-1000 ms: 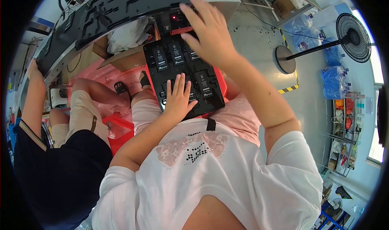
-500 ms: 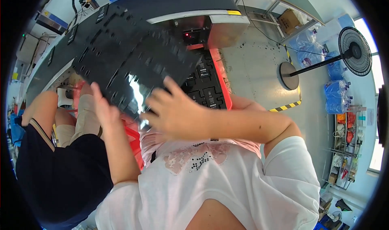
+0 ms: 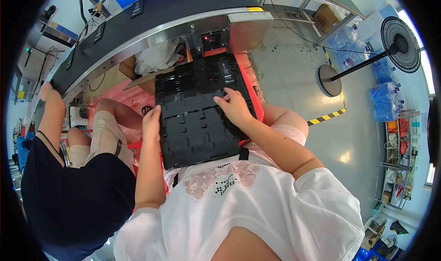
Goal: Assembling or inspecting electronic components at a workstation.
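A black moulded plastic tray (image 3: 195,127) with many shallow recesses lies flat over my lap, above a red crate (image 3: 250,88). My left hand (image 3: 151,123) grips the tray's left edge, thumb on top and fingers partly hidden along the side. My right hand (image 3: 235,107) is over the tray's right part, thumb and fingers apart, with nothing visible in it. Just beyond its fingertips lies a flat black rectangular piece with a pale printed label (image 3: 225,72). What lies under the tray is mostly hidden.
A dark conveyor belt (image 3: 183,6) curves across ahead, carrying several flat black pieces (image 3: 99,32). On my left sits a person in dark clothing (image 3: 78,196), one hand at the belt's edge. A black standing fan (image 3: 399,45) and wrapped blue bottles (image 3: 386,100) are at right.
The black tray, tilted and blurred in the air before, has come down flat toward me. My left hand now holds its left edge; my right hand has moved right. The neighbour's arm reaches the belt.
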Motion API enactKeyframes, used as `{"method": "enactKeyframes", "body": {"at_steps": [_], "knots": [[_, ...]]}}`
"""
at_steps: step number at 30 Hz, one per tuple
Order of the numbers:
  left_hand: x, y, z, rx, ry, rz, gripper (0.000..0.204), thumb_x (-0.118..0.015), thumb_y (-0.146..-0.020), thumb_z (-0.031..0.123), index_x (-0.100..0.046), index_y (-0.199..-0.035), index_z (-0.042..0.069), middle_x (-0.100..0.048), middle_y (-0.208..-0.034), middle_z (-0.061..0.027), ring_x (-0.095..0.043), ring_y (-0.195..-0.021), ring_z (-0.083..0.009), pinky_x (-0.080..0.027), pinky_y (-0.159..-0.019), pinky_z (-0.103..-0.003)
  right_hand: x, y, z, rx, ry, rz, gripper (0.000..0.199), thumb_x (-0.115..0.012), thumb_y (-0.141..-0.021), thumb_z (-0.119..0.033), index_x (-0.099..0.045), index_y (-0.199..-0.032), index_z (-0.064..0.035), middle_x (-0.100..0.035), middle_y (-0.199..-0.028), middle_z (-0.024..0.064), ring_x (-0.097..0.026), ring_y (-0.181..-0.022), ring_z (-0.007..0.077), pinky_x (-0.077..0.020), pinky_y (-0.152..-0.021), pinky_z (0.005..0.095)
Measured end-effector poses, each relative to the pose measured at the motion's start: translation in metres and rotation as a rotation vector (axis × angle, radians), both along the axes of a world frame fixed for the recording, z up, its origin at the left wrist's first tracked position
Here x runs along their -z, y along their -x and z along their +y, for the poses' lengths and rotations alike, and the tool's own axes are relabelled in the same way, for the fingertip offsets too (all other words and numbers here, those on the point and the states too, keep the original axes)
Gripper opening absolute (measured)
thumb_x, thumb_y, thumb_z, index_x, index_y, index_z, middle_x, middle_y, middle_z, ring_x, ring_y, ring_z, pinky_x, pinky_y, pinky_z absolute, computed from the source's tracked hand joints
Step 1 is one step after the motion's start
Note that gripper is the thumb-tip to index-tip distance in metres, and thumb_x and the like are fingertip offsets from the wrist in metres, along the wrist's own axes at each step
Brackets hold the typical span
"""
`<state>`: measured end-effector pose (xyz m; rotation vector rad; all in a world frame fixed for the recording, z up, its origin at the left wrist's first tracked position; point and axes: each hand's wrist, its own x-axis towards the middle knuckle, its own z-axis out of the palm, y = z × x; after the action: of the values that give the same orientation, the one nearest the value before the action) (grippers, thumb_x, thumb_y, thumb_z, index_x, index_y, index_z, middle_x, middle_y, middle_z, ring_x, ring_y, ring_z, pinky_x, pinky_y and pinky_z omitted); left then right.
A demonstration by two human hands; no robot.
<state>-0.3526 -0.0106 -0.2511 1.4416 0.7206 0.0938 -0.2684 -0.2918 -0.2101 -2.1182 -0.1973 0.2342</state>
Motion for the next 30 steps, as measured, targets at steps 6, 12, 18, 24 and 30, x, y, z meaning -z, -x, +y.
{"method": "enactKeyframes", "body": {"at_steps": [6,12,18,24,30], "knots": [[0.071,-0.052,-0.046,0.024,-0.538,-0.198,0.040,-0.055,-0.092,0.029,-0.059,-0.112,-0.005,-0.065,-0.101,-0.0205,-0.061,-0.096,-0.0308,-0.044,-0.087,-0.035,0.030,-0.016,-0.041,0.125,0.078,-0.145,0.055,-0.072,-0.076,-0.025,-0.056,-0.120,0.0043,-0.056,-0.100,0.0213,-0.058,-0.088,0.0335,-0.0480,-0.078,0.0385],[0.057,-0.063,-0.083,0.075,-0.518,-0.083,0.037,-0.048,-0.094,0.028,-0.059,-0.109,-0.004,-0.064,-0.100,-0.0234,-0.059,-0.095,-0.0381,-0.044,-0.085,-0.042,0.060,-0.046,-0.054,0.336,0.174,0.009,0.057,-0.069,-0.080,-0.031,-0.053,-0.125,0.0001,-0.054,-0.119,0.0251,-0.053,-0.110,0.0391,-0.0440,-0.091,0.0446],[0.037,-0.054,-0.094,0.060,-0.511,0.006,0.041,-0.042,-0.096,0.031,-0.055,-0.113,-0.004,-0.061,-0.103,-0.0285,-0.057,-0.098,-0.0438,-0.044,-0.087,-0.045,0.044,-0.033,-0.058,0.202,-0.282,0.225,0.056,-0.064,-0.084,-0.039,-0.057,-0.116,0.0067,-0.066,-0.099,0.0229,-0.064,-0.088,0.0366,-0.0486,-0.085,0.0429],[0.007,-0.053,-0.036,0.677,-0.675,0.153,0.042,-0.051,-0.093,0.034,-0.059,-0.102,-0.007,-0.064,-0.095,-0.0281,-0.060,-0.092,-0.0443,-0.046,-0.084,-0.047,-0.081,-0.096,-0.040,-0.806,0.894,0.271,0.056,-0.056,-0.086,-0.050,-0.066,-0.099,0.0041,-0.067,-0.092,0.0190,-0.065,-0.083,0.0280,-0.0508,-0.078,0.0387],[-0.208,-0.146,-0.007,0.767,-0.512,-0.118,0.025,-0.060,-0.090,0.024,-0.065,-0.099,0.000,-0.063,-0.072,-0.0076,-0.062,-0.074,-0.0113,-0.050,-0.068,-0.028,-0.208,-0.204,0.034,-0.212,0.388,-0.528,0.057,-0.052,-0.089,-0.053,-0.065,-0.088,0.0029,-0.066,-0.078,0.0161,-0.064,-0.076,0.0278,-0.0495,-0.072,0.0378]]}}
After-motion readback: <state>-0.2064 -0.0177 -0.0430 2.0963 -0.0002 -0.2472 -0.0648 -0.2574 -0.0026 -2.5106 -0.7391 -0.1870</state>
